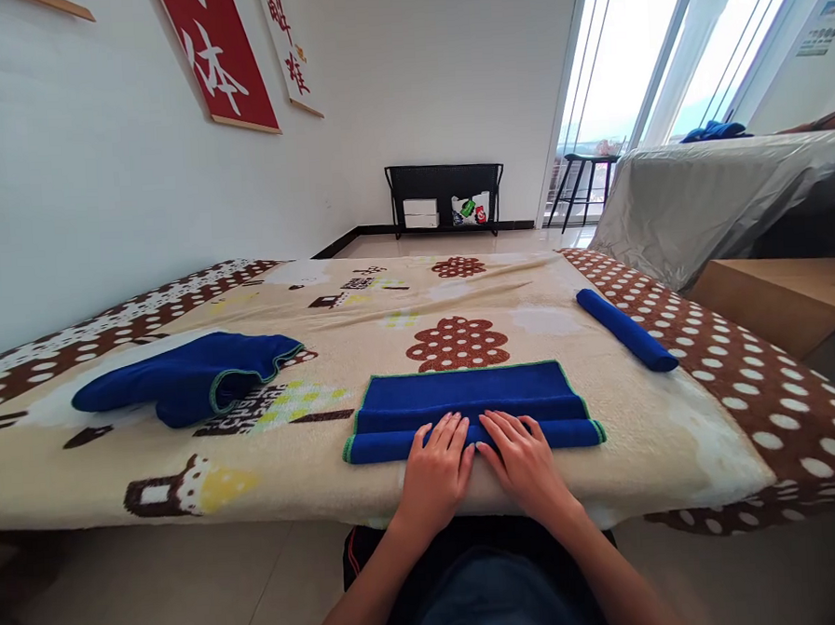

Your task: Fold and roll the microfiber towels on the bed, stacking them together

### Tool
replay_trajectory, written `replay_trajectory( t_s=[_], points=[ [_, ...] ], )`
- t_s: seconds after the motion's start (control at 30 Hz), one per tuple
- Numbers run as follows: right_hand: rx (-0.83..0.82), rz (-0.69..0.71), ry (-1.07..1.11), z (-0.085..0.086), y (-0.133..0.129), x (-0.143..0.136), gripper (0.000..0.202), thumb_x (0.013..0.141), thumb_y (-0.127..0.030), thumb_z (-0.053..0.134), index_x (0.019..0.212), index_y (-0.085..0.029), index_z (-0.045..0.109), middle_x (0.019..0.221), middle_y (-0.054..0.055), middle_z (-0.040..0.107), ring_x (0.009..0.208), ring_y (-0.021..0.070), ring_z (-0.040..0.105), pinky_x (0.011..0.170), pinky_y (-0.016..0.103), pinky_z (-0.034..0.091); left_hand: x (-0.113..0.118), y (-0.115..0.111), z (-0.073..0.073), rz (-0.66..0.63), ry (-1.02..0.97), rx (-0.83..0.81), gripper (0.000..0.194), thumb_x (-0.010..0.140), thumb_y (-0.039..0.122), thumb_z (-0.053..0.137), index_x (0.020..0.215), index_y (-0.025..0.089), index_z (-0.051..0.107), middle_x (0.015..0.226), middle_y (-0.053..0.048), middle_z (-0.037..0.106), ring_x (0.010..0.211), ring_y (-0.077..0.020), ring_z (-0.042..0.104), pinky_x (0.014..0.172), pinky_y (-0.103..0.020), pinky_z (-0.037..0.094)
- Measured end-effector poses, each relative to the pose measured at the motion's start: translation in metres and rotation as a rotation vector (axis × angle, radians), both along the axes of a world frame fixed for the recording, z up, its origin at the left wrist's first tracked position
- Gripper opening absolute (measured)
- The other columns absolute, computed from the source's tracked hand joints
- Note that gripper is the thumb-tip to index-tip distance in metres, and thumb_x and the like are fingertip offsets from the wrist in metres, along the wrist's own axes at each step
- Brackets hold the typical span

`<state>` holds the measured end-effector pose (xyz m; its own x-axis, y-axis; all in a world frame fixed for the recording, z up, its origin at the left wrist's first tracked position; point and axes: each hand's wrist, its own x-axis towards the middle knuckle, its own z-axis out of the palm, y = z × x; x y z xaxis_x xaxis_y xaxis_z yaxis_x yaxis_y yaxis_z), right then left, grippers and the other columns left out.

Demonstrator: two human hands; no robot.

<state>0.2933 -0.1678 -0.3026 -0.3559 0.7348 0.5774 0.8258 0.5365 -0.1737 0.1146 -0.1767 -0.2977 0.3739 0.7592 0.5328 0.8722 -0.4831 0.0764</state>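
A blue towel (pixel 463 386) with green stitched edges lies in front of me, its near edge rolled or folded into a thick band. My left hand (pixel 436 461) rests on that band just left of its middle, fingers stretched forward over the cloth. Beside it, my right hand (pixel 524 451) lies on the band in the same way, with fingers extended. Both thumbs point inward and almost meet. What is under the palms is hidden. To the right is a tightly rolled blue towel (pixel 626 329). A loose, crumpled blue towel (pixel 189 373) lies at the left.
A patterned blanket (pixel 528 288) covers the table, slightly wrinkled toward the back. On the right stand a cardboard box (pixel 780 289) and a plastic-covered table (pixel 691 186), with a blue cloth (pixel 716 131) and part of another person's arm (pixel 824 123). A black rack (pixel 445 179) stands against the far wall.
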Motion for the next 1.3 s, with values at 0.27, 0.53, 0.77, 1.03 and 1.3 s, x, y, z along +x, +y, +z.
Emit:
replay_trajectory(
  t_s=[0.27, 0.53, 0.77, 1.03, 1.3],
  points=[
    [0.080, -0.185, -0.015, -0.022, 0.007, 0.079, 0.039, 0.101, -0.042, 0.044, 0.130, -0.020, 0.059, 0.132, 0.008, 0.064, 0.122, 0.0240, 0.058, 0.105, 0.043, 0.031, -0.089, -0.001, -0.011, 0.146, 0.010, 0.092, 0.035, 0.099, 0.029, 0.045, 0.128, 0.018, 0.059, 0.132, -0.010, 0.065, 0.124, -0.0258, 0.058, 0.106, -0.045, 0.035],
    [0.038, -0.231, -0.003, -0.035, 0.007, 0.146, 0.045, 0.100, -0.046, 0.043, 0.140, -0.026, 0.051, 0.139, 0.006, 0.059, 0.125, 0.0235, 0.056, 0.104, 0.043, 0.034, -0.153, -0.009, -0.017, 0.265, -0.048, 0.106, 0.039, 0.099, 0.030, 0.043, 0.136, 0.023, 0.055, 0.140, -0.010, 0.059, 0.131, -0.0270, 0.052, 0.107, -0.045, 0.032],
    [0.168, -0.102, 0.070, -0.036, -0.007, 0.162, 0.034, 0.094, -0.032, 0.052, 0.127, -0.032, 0.062, 0.135, 0.004, 0.060, 0.118, 0.0241, 0.059, 0.102, 0.044, 0.037, -0.158, -0.030, -0.008, 0.132, -0.036, 0.187, 0.045, 0.091, 0.020, 0.054, 0.135, 0.030, 0.052, 0.136, -0.007, 0.061, 0.128, -0.0265, 0.055, 0.106, -0.043, 0.035],
    [0.144, -0.169, 0.063, -0.038, 0.000, 0.160, 0.035, 0.091, -0.031, 0.053, 0.125, -0.031, 0.062, 0.134, 0.005, 0.060, 0.116, 0.0247, 0.057, 0.101, 0.045, 0.037, -0.154, -0.023, -0.008, 0.078, 0.006, 0.106, 0.048, 0.089, 0.012, 0.048, 0.133, 0.028, 0.054, 0.131, -0.006, 0.064, 0.125, -0.0240, 0.057, 0.104, -0.042, 0.036],
    [0.074, -0.249, 0.082, -0.036, 0.008, 0.155, 0.031, 0.089, -0.030, 0.049, 0.116, -0.028, 0.064, 0.134, 0.006, 0.058, 0.114, 0.0256, 0.056, 0.095, 0.044, 0.039, -0.151, -0.010, -0.009, 0.142, -0.126, 0.116, 0.035, 0.090, 0.019, 0.046, 0.120, 0.025, 0.062, 0.118, -0.007, 0.070, 0.117, -0.0252, 0.060, 0.102, -0.042, 0.037]
  ],
)
